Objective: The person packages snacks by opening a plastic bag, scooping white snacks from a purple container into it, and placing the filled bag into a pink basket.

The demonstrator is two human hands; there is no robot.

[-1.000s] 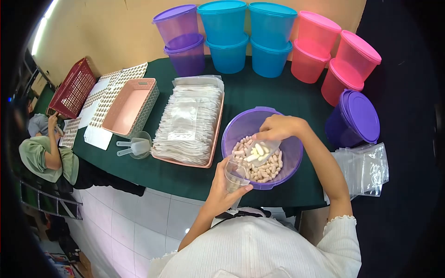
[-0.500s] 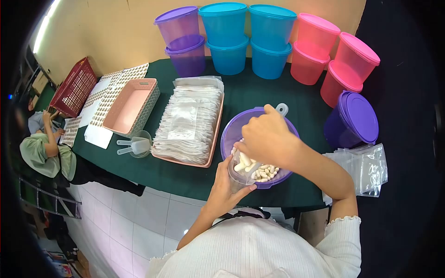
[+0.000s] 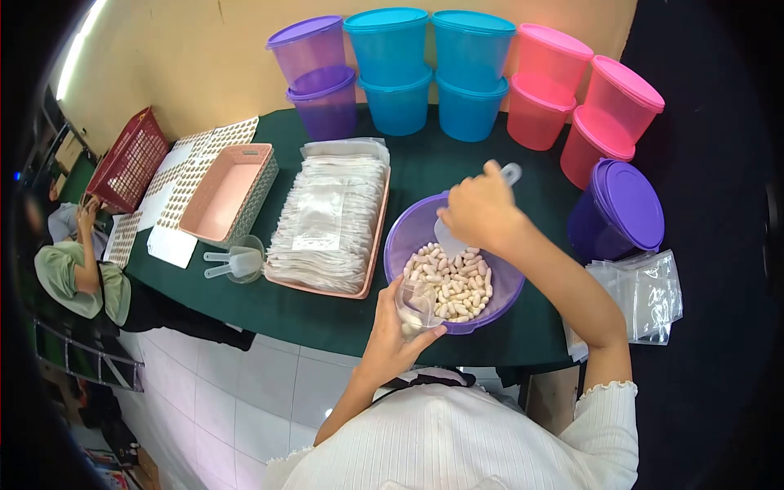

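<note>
Purple plastic forms the bowl (image 3: 400,237) of pale capsules (image 3: 453,278), which is set near the front edge of the green surface (image 3: 457,167). A clear scoop (image 3: 449,241) is held over the bowl's far side by the right hand (image 3: 482,208), with the fingers closed round its handle. A small clear pouch (image 3: 415,306) (a few capsules are seen inside) is clamped by the left hand (image 3: 392,339) at the bowl's near rim. A tray of flat pouches (image 3: 327,212) is placed just beside the bowl.

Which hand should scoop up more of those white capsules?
Probably the right. The right hand holds the clear scoop above the capsules in the purple bowl, while the left hand is busy gripping the clear cup at the bowl's rim.
</note>
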